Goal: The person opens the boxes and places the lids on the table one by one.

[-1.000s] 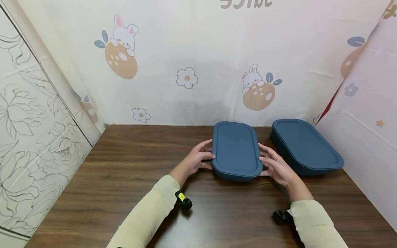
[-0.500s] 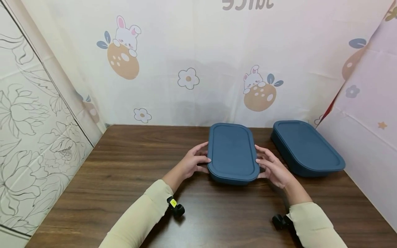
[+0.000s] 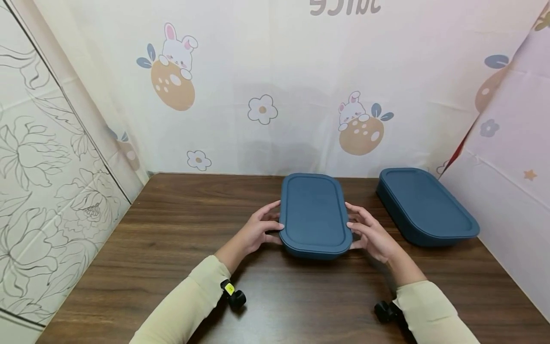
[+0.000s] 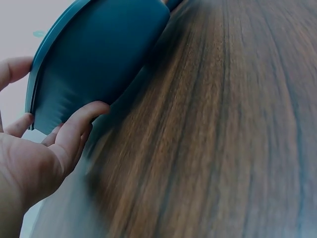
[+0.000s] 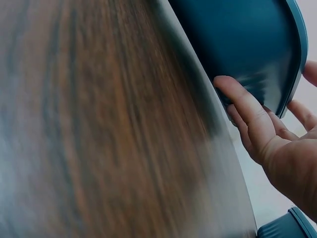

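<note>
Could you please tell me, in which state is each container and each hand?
Held blue lidded container, lid on, gripped from both sides.
Other blue lidded container, lid on, resting on the table.
Left hand, gripping the held container's left side.
Right hand, gripping the held container's right side.

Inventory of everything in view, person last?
Table: 1, brown, below.
Gripped box: 1, dark blue, back centre.
Second box: 1, dark blue, back right.
Rabbit-print cloth: 1, whitish, behind table.
Right cloth: 1, pinkish, beside table.
Red strip: 1, red, between cloths.
Floral panel: 1, white, left.
Wrist cameras: 2, black, wrists.
Tag: 1, yellow, left wrist.
Sleeves: 2, cream, forearms.
Left hand: 1, bare, gripped box's left side.
Right hand: 1, bare, gripped box's right side.
</note>
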Demonstrator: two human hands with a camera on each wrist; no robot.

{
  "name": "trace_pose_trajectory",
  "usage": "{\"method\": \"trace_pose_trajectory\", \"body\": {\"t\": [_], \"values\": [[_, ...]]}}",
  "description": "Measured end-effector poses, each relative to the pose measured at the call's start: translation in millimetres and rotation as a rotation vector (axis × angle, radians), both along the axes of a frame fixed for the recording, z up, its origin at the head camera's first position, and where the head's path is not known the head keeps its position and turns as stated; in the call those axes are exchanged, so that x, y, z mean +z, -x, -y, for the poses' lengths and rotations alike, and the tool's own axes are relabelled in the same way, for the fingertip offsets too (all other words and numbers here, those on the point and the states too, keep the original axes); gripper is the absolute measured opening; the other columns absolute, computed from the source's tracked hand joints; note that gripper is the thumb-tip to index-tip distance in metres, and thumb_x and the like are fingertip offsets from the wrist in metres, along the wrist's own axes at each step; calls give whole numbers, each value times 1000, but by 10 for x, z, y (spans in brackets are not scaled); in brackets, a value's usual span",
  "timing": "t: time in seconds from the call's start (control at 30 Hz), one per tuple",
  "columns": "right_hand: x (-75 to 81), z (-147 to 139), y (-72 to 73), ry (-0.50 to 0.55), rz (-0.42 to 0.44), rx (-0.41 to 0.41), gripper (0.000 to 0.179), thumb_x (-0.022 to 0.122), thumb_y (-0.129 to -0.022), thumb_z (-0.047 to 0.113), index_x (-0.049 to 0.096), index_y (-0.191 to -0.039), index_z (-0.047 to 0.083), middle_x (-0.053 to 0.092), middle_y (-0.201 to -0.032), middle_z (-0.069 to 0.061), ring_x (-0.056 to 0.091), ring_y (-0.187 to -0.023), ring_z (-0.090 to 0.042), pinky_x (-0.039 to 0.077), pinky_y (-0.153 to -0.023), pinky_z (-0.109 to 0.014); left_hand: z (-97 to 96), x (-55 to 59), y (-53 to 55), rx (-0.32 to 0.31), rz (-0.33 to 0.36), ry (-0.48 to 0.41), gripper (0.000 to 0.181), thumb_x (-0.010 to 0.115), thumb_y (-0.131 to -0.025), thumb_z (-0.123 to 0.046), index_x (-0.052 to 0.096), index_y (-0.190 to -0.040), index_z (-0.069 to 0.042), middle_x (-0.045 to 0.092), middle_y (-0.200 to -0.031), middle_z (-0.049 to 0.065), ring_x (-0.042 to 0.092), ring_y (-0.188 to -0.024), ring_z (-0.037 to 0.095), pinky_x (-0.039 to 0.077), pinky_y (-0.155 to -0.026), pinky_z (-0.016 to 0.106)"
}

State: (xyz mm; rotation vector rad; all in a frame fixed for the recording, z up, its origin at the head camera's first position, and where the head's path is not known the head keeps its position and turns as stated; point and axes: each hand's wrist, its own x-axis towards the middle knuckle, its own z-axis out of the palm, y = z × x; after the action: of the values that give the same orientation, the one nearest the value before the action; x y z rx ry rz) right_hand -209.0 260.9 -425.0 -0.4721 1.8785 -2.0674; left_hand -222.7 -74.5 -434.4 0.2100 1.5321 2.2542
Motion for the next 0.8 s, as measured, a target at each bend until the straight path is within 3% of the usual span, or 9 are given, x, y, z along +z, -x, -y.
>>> {"method": "trace_pose_trajectory", "body": {"t": [0.8], "values": [[-13,281,22,2,26,16,59,50,-102,12,21,-154,10,38,-133,-12,59,-98,-20,58,-69,-47,279,1,-141,31,4,8,74,61,-85,8,38,-150,-17,40,-141,24,63,-94,26,57,-70,46]]}}
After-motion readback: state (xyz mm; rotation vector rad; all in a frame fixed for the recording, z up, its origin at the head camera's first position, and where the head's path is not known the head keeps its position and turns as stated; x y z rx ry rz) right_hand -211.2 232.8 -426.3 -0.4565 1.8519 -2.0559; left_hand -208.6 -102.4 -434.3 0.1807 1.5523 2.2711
